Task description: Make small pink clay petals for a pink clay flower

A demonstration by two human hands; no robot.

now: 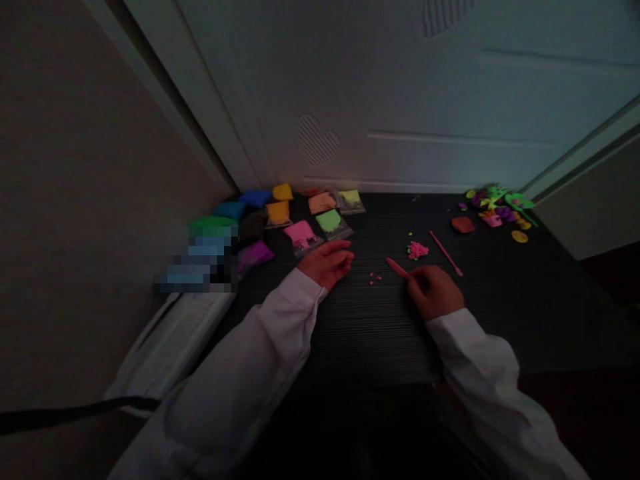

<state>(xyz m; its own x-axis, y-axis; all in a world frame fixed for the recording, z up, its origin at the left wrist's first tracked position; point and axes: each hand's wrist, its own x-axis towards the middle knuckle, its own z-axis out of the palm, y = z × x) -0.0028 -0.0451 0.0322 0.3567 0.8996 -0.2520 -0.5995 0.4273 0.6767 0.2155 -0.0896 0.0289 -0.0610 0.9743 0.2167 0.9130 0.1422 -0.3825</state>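
My right hand [436, 292] grips a pink plastic clay knife [397, 268], its blade pointing left just above or on the dark table. Left of the blade lie a few tiny pink clay bits [374, 278]. My left hand [327, 263] is beside them, its fingers curled together. Whatever it may hold is too small and dark to make out. Beyond the knife sits a small cluster of pink clay pieces [418, 251] with touches of green. A second thin pink modelling tool [446, 254] lies slantwise right of the cluster.
Bags of coloured clay, among them a pink bag [302, 235] and a light green bag [332, 223], cover the table's back left. Finished clay flowers [500, 208] and a red clay lump [463, 225] are at the right. A white box [190, 333] lies left; a pale panel [400, 100] stands behind.
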